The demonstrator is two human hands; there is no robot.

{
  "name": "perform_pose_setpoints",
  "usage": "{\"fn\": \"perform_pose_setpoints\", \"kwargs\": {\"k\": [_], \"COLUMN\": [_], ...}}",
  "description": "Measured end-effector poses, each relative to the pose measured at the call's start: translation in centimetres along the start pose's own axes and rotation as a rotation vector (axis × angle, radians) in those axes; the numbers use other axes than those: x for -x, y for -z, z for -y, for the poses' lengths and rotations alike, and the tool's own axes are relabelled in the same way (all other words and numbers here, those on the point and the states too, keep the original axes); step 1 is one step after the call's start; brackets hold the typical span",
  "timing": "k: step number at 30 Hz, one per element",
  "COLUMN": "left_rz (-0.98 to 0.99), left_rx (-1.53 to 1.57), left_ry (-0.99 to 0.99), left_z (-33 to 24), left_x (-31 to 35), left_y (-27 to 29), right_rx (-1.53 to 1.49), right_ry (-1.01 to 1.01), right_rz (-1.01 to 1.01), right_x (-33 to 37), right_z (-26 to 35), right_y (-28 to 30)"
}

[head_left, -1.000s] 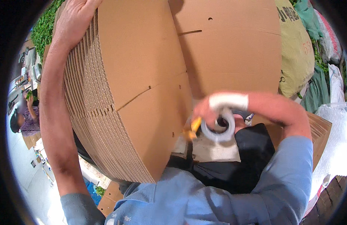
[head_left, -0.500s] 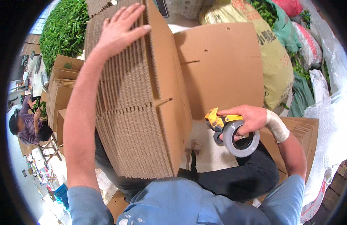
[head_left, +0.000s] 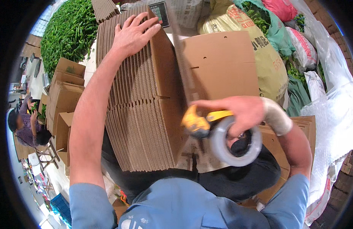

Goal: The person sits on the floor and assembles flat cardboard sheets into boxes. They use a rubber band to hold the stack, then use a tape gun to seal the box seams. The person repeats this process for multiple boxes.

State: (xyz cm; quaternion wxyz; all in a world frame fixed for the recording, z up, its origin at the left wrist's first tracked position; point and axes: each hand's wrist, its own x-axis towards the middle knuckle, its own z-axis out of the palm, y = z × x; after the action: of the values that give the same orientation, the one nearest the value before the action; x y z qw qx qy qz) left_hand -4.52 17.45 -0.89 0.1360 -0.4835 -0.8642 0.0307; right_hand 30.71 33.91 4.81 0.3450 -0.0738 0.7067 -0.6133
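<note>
A thick stack of folded cardboard cartons (head_left: 132,103) stands on edge over my lap, leaning slightly. My left hand (head_left: 134,36) lies across its upper end, fingers spread over the corrugated edges. In my right hand (head_left: 243,114) is a yellow-and-black tape dispenser (head_left: 197,123) with a big roll of clear tape (head_left: 254,149), blurred by motion. The dispenser's front end is close to the stack's right side. A thin blurred strip (head_left: 185,65) runs along that side; I cannot tell whether it is tape or a cardboard edge.
A carton panel (head_left: 222,65) lies beyond the stack, beside a yellow woven sack (head_left: 270,57). Green peppers (head_left: 66,38) are heaped at the far left. More folded cartons stand at left (head_left: 64,93) and right (head_left: 304,133). A scale (head_left: 160,14) sits behind; another person (head_left: 28,122) sits far left.
My right hand has moved left with the tape dispenser, closer to the stack. My left hand has shifted slightly right and down in view, still on the cartons. A blurred strip now shows beside the stack.
</note>
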Motion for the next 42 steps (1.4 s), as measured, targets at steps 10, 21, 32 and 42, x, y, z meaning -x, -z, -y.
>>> {"fn": "perform_pose_setpoints", "kwargs": {"k": [10,21,32,42], "left_rz": [-0.132,-0.105,-0.125,-0.038], "left_rx": [0.129,0.105,0.211,0.199], "left_ry": [-0.052,-0.057,-0.146,-0.070], "left_z": [1.7,0.2,0.9,-3.3], "left_x": [-0.1,0.0,0.4,-0.3], "left_y": [-1.5,0.2,1.3,2.5], "right_rx": [0.034,-0.185,0.059,0.289], "right_ry": [-0.242,-0.030,-0.089,-0.067], "right_rz": [-0.935,-0.942,-0.578,-0.375], "right_x": [10.4,-16.1,-19.7,-17.0], "right_z": [-3.4,-17.5,-15.4,-19.0], "right_y": [2.1,9.8,14.3,11.7]}}
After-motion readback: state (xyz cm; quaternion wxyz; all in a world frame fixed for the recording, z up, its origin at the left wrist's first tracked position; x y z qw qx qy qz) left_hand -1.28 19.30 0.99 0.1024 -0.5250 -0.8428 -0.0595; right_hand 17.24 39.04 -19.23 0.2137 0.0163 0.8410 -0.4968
